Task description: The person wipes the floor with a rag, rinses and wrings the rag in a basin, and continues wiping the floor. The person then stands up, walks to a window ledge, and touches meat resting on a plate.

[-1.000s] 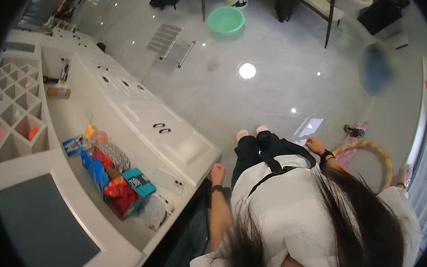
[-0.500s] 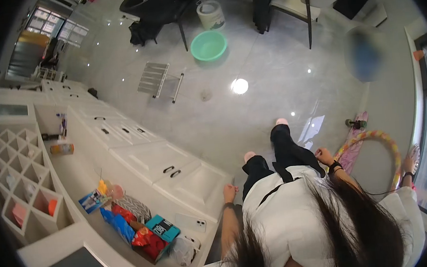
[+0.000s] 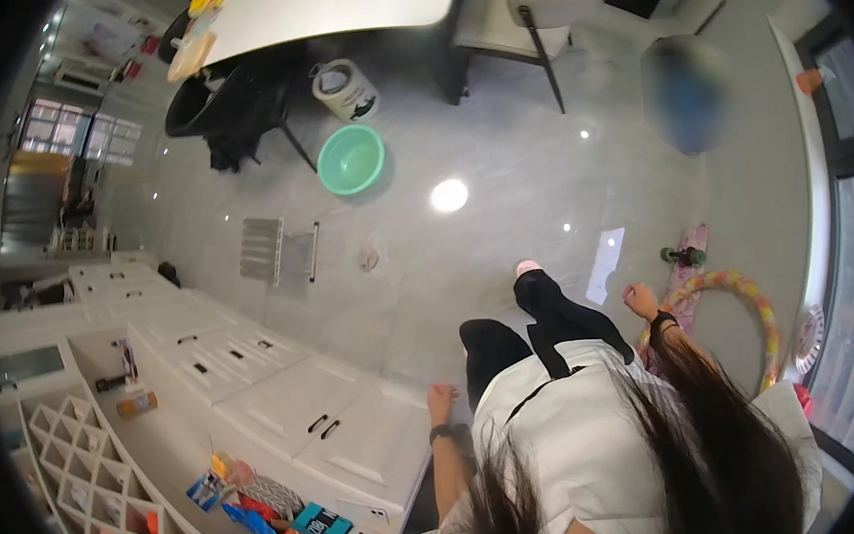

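My left hand [image 3: 443, 403] hangs beside the white cabinet doors [image 3: 344, 424], its fingers curled and nothing visible in them. A dark band is round that wrist. My right hand [image 3: 640, 300] is in front of my right thigh, loosely curled, with no object seen in it; a black band circles its wrist. Near it on the floor are a pink skateboard [image 3: 692, 246] and a yellow and pink hoop [image 3: 771, 325]. Snack bags and a teal box [image 3: 322, 525] lie on the counter left of my left arm.
A green basin [image 3: 350, 161] and a white bucket [image 3: 346, 93] stand on the floor ahead. Left of them is a folding stool [image 3: 262, 250]. A white table [image 3: 346, 2], a beige chair [image 3: 567, 0] and a black chair [image 3: 234, 106] are at the top.
The view has shifted forward, showing more of the table. Both my hands have swung slightly, and my legs have changed position. The other hand seen at the right edge is gone from view.
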Motion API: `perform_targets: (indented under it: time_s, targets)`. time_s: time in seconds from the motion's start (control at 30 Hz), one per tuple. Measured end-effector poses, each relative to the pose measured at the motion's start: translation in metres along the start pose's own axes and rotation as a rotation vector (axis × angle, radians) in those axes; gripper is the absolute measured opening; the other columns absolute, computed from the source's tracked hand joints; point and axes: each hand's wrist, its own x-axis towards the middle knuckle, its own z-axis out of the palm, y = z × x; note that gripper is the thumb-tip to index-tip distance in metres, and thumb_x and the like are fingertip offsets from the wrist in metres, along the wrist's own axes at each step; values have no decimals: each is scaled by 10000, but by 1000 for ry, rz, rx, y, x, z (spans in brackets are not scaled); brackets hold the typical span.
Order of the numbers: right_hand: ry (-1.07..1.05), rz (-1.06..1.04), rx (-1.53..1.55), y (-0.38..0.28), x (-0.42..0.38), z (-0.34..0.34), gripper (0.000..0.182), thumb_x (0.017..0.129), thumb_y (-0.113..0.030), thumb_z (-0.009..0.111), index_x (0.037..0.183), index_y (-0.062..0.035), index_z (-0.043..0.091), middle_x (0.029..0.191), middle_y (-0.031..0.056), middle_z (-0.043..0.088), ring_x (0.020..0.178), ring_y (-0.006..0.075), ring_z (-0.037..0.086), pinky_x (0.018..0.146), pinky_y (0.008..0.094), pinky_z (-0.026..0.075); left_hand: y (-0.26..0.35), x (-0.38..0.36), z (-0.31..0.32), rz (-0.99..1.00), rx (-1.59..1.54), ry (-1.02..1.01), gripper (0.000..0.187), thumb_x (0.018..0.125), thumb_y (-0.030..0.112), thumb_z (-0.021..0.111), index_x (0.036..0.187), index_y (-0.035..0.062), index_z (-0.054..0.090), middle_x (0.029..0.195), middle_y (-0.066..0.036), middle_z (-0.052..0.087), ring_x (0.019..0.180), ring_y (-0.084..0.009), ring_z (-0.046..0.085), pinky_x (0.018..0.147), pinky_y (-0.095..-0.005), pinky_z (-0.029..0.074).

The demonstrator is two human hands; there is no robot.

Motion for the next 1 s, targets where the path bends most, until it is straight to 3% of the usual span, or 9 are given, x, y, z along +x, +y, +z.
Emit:
perform_targets:
  time_s: [0.13, 0.2, 0.33, 0.37, 0.47, 0.6, 0.67, 0.87, 1.0]
  targets:
    - [10, 20, -18, -2, -3, -44, 181, 710, -71, 607, 856, -113, 705, 876, 225, 684, 894, 414, 655, 819, 466, 523, 47, 18, 19, -9, 21, -115, 202, 946, 226, 594, 981, 27, 584, 871, -101, 696, 728, -178, 686, 578, -287, 517]
    - [34, 43, -49, 12, -14, -36, 192, 703, -57, 606, 858, -112, 706, 882, 228, 685, 911, 404, 660, 826, 454, 527, 66, 41, 25, -56, 150, -147, 223, 955, 237, 577, 1004, 19, 581, 918, -109, 698, 734, -187, 683, 597, -302, 521]
    - [29, 196, 26, 38, -62, -7, 161, 780, -164, 599, 871, -110, 721, 881, 228, 691, 878, 394, 682, 790, 461, 543, 119, 77, 44, 2, 180, -278, 268, 944, 267, 563, 1043, 18, 584, 945, -128, 697, 781, -214, 692, 676, -344, 524]
    - [169, 262, 96, 33, -83, 1, 185, 800, -164, 556, 774, -57, 704, 750, 202, 683, 721, 384, 684, 668, 478, 539, 129, 96, 54, -8, 213, -318, 264, 943, 263, 561, 1044, 21, 585, 948, -128, 698, 793, -218, 693, 682, -347, 521]
    - [244, 394, 107, 52, -130, 33, 179, 815, -189, 574, 794, -63, 700, 758, 207, 683, 727, 379, 684, 669, 483, 535, 149, 118, 76, 5, 370, -464, 250, 937, 267, 549, 1067, 54, 570, 954, -112, 696, 812, -221, 689, 687, -341, 516]
    - [98, 560, 190, 39, -185, 27, 193, 841, -223, 575, 915, -116, 717, 909, 200, 699, 917, 379, 671, 810, 463, 528, 189, 126, 115, 68, 477, -496, 243, 934, 262, 538, 1077, 67, 563, 944, -106, 691, 803, -213, 685, 678, -328, 513]
    - [152, 594, 299, 48, -197, 39, 174, 850, -209, 572, 873, -115, 716, 907, 194, 700, 922, 377, 668, 818, 463, 520, 204, 126, 135, 79, 513, -553, 239, 932, 259, 541, 1072, 68, 566, 949, -101, 688, 796, -207, 683, 677, -328, 512]
    - [232, 663, 476, 96, -198, 46, 196, 868, -203, 554, 907, -109, 721, 933, 188, 702, 941, 378, 664, 825, 465, 520, 225, 111, 200, 166, 669, -610, 257, 927, 261, 545, 1103, 74, 564, 947, -96, 685, 795, -195, 674, 655, -320, 515]
    - [224, 630, 464, 169, -189, 36, 213, 872, -214, 555, 964, -95, 706, 986, 202, 691, 964, 393, 652, 844, 483, 510, 194, 95, 241, 179, 610, -611, 261, 936, 276, 539, 1095, 71, 562, 952, -106, 688, 789, -205, 678, 638, -328, 523]
